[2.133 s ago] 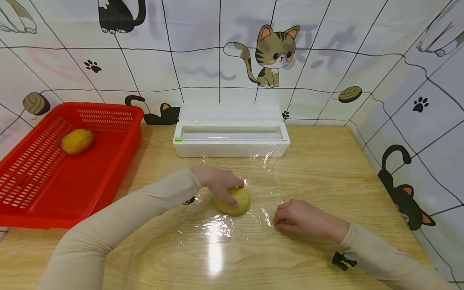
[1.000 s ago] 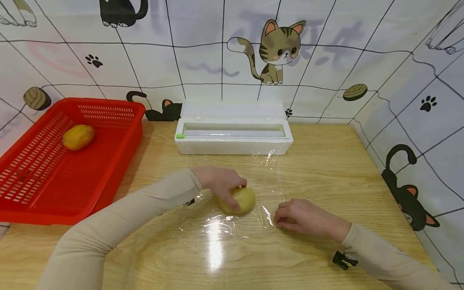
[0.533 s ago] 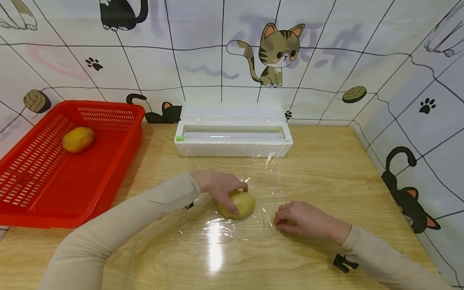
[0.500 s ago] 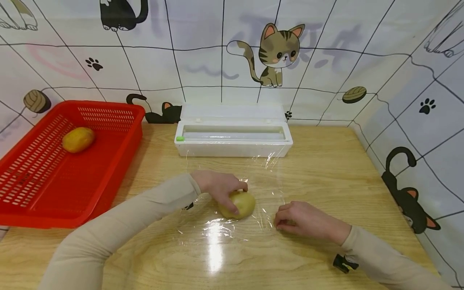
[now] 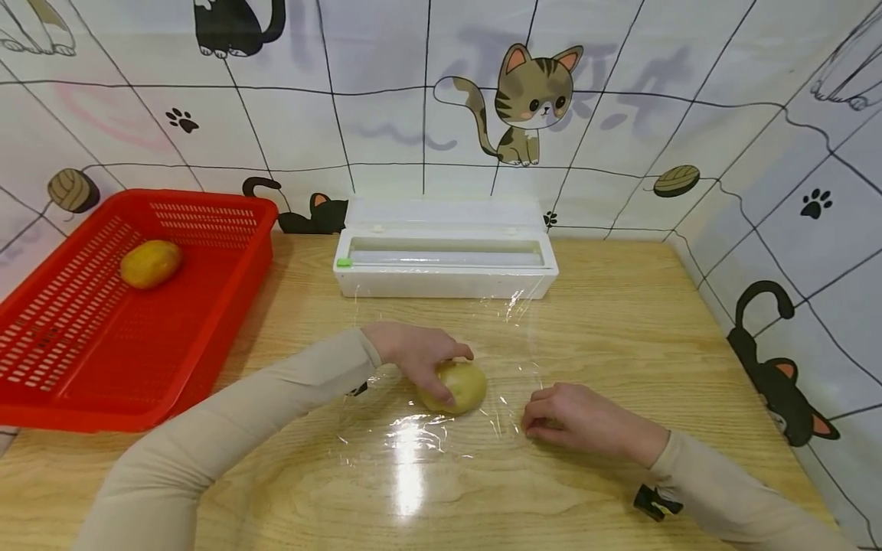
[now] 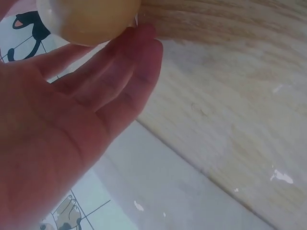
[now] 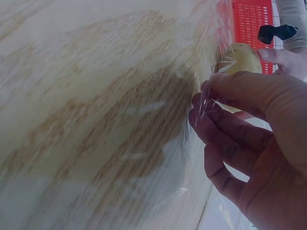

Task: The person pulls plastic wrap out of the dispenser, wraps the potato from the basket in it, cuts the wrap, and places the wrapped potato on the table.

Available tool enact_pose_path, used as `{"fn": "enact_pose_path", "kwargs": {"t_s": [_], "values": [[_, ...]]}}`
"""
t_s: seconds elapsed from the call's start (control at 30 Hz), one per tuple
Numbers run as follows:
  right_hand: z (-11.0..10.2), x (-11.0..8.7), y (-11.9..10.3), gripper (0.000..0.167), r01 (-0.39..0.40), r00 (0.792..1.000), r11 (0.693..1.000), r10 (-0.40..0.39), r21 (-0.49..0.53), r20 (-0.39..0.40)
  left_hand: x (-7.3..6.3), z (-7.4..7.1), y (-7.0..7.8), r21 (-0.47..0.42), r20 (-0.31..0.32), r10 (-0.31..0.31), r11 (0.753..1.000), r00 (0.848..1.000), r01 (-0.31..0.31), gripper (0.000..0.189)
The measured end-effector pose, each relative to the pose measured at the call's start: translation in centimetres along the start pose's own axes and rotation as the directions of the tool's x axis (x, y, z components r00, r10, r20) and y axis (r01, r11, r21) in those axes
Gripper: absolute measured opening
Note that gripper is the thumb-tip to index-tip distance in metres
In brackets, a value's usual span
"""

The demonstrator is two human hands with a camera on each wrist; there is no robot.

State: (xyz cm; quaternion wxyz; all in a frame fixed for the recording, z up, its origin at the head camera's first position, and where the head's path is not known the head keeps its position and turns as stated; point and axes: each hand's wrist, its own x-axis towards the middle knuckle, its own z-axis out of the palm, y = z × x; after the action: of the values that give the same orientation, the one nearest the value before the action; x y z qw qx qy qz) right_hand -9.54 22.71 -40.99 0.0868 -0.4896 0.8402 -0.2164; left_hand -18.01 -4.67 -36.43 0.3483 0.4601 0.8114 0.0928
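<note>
A smooth yellow oval potato [image 5: 458,389] sits over the clear plastic wrap [image 5: 510,398] in the middle of the table. My left hand [image 5: 420,357] grips it from above and its left side, thumb toward the near side. In the left wrist view the fingers [image 6: 139,81] reach under the edge of the potato [image 6: 91,19]. To the right, my right hand [image 5: 575,417] pinches the wrap's edge. The right wrist view shows the crumpled film [image 7: 204,103] between thumb and fingertips. Behind stands an open white wrap dispenser [image 5: 444,285], from which the film runs toward me.
A red perforated basket [image 5: 227,321] stands on the left, holding another yellow oval piece of produce [image 5: 151,264]. A patterned cat-print covering [image 5: 386,122] rises at the table's back and right. The dispenser has a green slider [image 5: 344,262] at its left end.
Under my left hand, the potato has shifted slightly to the right. My right hand has stayed at the film's edge, and the view has moved a little.
</note>
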Motion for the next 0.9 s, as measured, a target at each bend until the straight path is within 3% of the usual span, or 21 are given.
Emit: {"fn": "enact_pose_path", "kwargs": {"t_s": [0.2, 0.43, 0.67, 0.9], "values": [[-0.1, -0.1, -0.1, 0.012, 0.0, 1.0, 1.0, 0.0, 0.016, -0.017, -1.5, 0.4, -0.6, 0.043, -0.064, -0.044, 0.998, 0.997, 0.047, 0.081], [-0.2, -0.4, -0.2, 0.012, -0.012, 0.998, 1.0, 0.013, 0.012, -0.054, -5.0, 2.6, -2.8, 0.034, -0.135, -0.094, 0.994, 0.986, 0.1, 0.072], [-1.0, -0.7, -0.3, 0.019, -0.031, 0.988, 0.999, 0.037, 0.044, -0.152, -8.2, 4.7, -4.2, 0.012, -0.272, -0.011, 1.0, 0.962, 0.015, 0.016], [-1.0, -0.6, -0.2, 0.023, -0.005, 0.965, 1.0, 0.006, 0.005, -0.263, -9.3, 6.7, -3.3, -0.007, -0.3, 0.034, 0.999, 0.953, -0.038, 0.032]]}}
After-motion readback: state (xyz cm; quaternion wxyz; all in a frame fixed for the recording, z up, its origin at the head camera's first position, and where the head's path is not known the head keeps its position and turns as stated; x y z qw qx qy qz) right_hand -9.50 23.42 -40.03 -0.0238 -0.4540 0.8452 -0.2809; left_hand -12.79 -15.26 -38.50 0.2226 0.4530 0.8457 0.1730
